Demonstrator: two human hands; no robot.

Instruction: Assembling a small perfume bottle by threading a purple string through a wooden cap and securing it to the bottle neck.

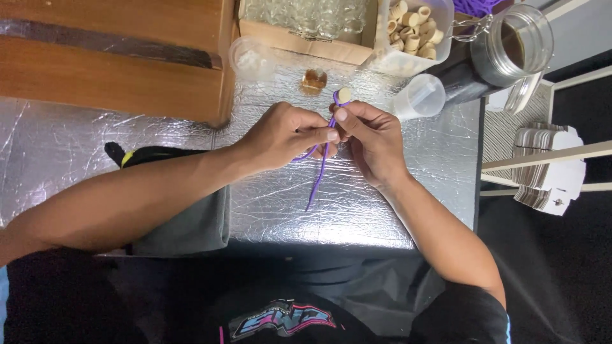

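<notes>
Two hands meeting over the foil-covered table (382,210), left hand (287,135) pinching a purple cord (319,175), right hand (373,140) pinching the same cord just below a small cork (345,95), tub of corks (414,32) beyond the cork, glass jar (503,51) right of the tub.

Foil-covered table (382,210) bears small amber jar (313,79).
</notes>
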